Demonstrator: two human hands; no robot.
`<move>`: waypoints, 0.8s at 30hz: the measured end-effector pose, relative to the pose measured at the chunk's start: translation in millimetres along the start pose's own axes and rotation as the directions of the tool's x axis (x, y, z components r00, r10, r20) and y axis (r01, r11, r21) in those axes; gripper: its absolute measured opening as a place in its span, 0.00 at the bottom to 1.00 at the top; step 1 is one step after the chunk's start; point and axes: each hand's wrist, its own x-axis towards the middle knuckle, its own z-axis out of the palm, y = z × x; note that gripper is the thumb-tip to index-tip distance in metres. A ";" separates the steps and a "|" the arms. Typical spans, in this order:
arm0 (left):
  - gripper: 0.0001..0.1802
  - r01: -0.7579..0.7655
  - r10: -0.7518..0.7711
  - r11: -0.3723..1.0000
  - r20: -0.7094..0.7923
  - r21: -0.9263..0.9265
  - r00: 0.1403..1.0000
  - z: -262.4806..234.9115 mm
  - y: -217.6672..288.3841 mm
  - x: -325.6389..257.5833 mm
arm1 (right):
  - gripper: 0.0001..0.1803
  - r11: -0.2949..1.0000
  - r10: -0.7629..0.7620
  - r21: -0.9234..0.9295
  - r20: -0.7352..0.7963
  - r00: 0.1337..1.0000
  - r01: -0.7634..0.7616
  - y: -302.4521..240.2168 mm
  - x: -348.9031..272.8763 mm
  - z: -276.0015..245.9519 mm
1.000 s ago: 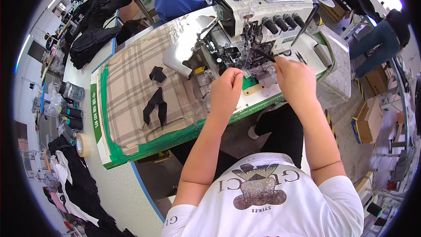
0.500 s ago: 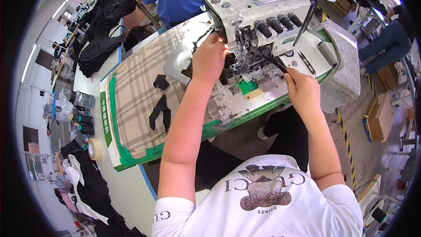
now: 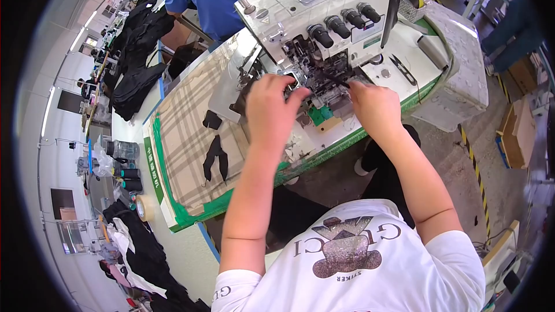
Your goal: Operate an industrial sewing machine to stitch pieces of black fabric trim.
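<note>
A white overlock sewing machine (image 3: 324,0) stands in front of me with its lower front cover swung open, baring the dark metal loopers and linkages (image 3: 326,69). My left hand (image 3: 270,110) is at the left side of this opening, thumb and forefinger curved and apart; I see nothing between them. From the right, my right hand (image 3: 376,107) pinches the end of a slim dark tool like tweezers (image 3: 336,81), whose other end reaches in among the loopers. Its tip is lost against the dark parts. Below the mechanism shows a green and tan piece (image 3: 324,118).
Black thread snips (image 3: 403,69) lie right of the machine. On the checked cloth-covered tabletop (image 3: 185,144) at left are two black fabric pieces (image 3: 215,159). A tape roll (image 3: 143,208) and dark garments are further left. A person in blue (image 3: 208,0) sits beyond.
My left hand has drawn back toward me from the needle area, and its fingers have parted. My right hand has moved left and nearer the loopers with the tool. The view has shifted.
</note>
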 end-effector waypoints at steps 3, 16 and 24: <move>0.09 0.089 -0.089 0.996 0.000 -0.018 0.996 17.0 12.9 -5.0 | 0.06 0.971 -0.018 0.226 -0.272 0.962 0.082 -8.6 10.3 3.2; 0.06 0.027 -0.024 0.996 -0.043 0.081 0.999 27.9 12.8 -7.8 | 0.06 0.945 -0.057 0.300 -0.245 0.968 0.131 -0.6 16.7 14.8; 0.05 0.370 -0.354 0.921 0.132 -0.125 0.926 27.2 23.0 -11.5 | 0.04 0.957 -0.011 0.280 -0.222 0.975 0.075 2.6 12.9 23.1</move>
